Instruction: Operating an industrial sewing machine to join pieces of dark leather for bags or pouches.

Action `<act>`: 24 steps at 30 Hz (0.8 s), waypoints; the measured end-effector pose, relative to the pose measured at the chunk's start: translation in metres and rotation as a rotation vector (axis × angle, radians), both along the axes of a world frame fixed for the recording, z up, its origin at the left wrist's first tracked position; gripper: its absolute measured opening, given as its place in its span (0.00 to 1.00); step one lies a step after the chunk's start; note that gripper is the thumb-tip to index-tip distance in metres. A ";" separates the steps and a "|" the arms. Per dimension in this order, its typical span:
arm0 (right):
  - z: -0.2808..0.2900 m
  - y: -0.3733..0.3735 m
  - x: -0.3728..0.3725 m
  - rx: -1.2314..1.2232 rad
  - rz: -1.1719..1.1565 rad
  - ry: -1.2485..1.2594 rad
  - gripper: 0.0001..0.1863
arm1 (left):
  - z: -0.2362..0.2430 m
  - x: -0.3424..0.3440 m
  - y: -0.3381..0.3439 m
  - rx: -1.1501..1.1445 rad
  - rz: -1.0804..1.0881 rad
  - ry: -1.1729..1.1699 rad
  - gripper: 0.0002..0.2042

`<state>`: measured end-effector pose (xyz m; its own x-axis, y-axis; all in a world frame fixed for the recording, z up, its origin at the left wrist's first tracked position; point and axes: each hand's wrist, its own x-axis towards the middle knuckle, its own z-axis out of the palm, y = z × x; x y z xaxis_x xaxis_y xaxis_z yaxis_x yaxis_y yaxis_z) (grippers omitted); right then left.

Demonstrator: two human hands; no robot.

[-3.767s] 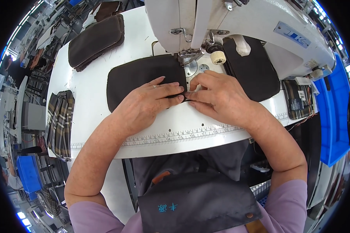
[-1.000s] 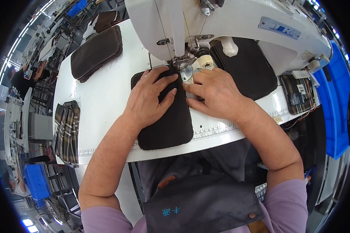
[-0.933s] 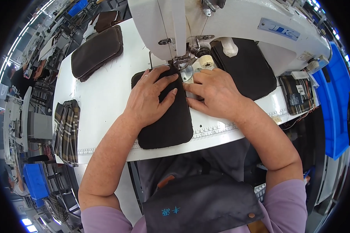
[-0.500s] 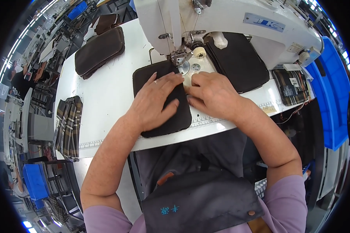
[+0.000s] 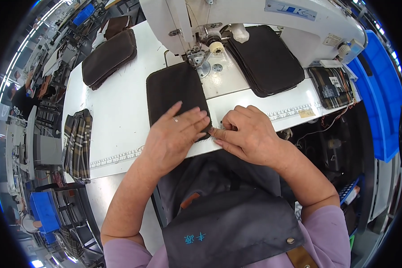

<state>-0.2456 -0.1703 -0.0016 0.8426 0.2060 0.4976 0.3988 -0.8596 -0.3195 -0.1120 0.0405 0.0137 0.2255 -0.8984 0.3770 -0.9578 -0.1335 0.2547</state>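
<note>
The dark panel [image 5: 174, 87] lies just nearside of the presser foot [image 5: 198, 59], probably kept flat by the left hand [image 5: 170, 139], fingers loosely spread; the right hand [image 5: 254, 135], fingers curled, is at its right corner away from the foot, pinching or not I can't tell.

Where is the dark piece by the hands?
In the head view, the dark piece lies left of centre, far corner by the presser foot, left hand over its near end.

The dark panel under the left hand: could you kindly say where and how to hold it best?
Probably pinch the panel at its near right corner, from the right: it lies flat, its far end at the presser foot.
</note>
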 end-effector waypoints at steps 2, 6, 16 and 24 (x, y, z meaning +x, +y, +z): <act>-0.002 -0.001 0.000 -0.013 0.032 -0.032 0.12 | -0.008 -0.009 -0.001 -0.021 0.004 0.060 0.17; 0.000 0.000 0.001 0.022 0.030 -0.023 0.10 | -0.014 -0.009 0.000 -0.121 -0.008 0.034 0.14; 0.003 -0.005 0.001 0.052 0.084 0.001 0.06 | 0.000 -0.009 -0.005 -0.145 -0.056 0.100 0.09; 0.005 -0.007 0.014 0.170 0.122 0.034 0.10 | -0.009 -0.005 -0.008 -0.200 -0.060 0.092 0.08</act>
<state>-0.2321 -0.1771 0.0038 0.8333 0.2234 0.5057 0.4835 -0.7381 -0.4707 -0.1171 0.0330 0.0049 0.2154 -0.8206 0.5293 -0.9341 -0.0151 0.3567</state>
